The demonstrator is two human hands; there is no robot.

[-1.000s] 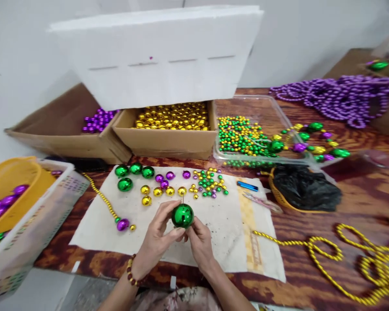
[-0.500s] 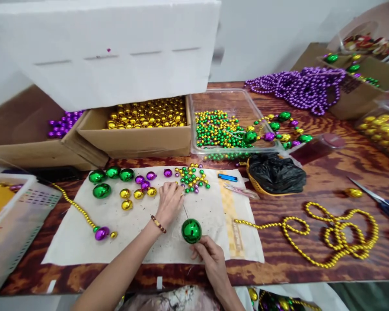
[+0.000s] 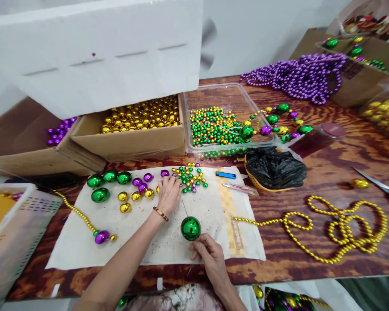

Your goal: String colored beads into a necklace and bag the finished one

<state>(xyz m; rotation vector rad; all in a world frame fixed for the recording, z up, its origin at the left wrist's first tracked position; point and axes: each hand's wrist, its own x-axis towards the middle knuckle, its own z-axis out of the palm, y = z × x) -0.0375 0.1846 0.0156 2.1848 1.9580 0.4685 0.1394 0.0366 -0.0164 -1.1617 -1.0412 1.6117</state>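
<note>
My right hand (image 3: 210, 255) is closed in a pinch just under a large shiny green bead (image 3: 190, 229). A thin needle (image 3: 184, 208) sticks up out of that bead, and its lower end is hidden at my fingertips. My left hand (image 3: 169, 193), with a beaded bracelet (image 3: 161, 214) on the wrist, reaches down at the left edge of a cluster of small green, gold and purple beads (image 3: 191, 176). Its fingers are bent and drawn together; whatever is between the tips is hidden. Left of it lie purple beads (image 3: 142, 187), gold beads (image 3: 125, 207) and large green beads (image 3: 100, 194) on a white cloth (image 3: 116, 246).
A gold bead chain (image 3: 298, 246) curls at right, near scissors (image 3: 376, 180). Behind stand a carton (image 3: 132, 144) of gold beads, a clear tray (image 3: 246, 93) and a black bag (image 3: 275, 168). A gold strand with a purple bead (image 3: 102, 236) lies at left, beside a white basket (image 3: 35, 220).
The whole view has shifted slightly. My left hand stays at the edge of the small beads, and my right hand keeps its pinch under the green bead.
</note>
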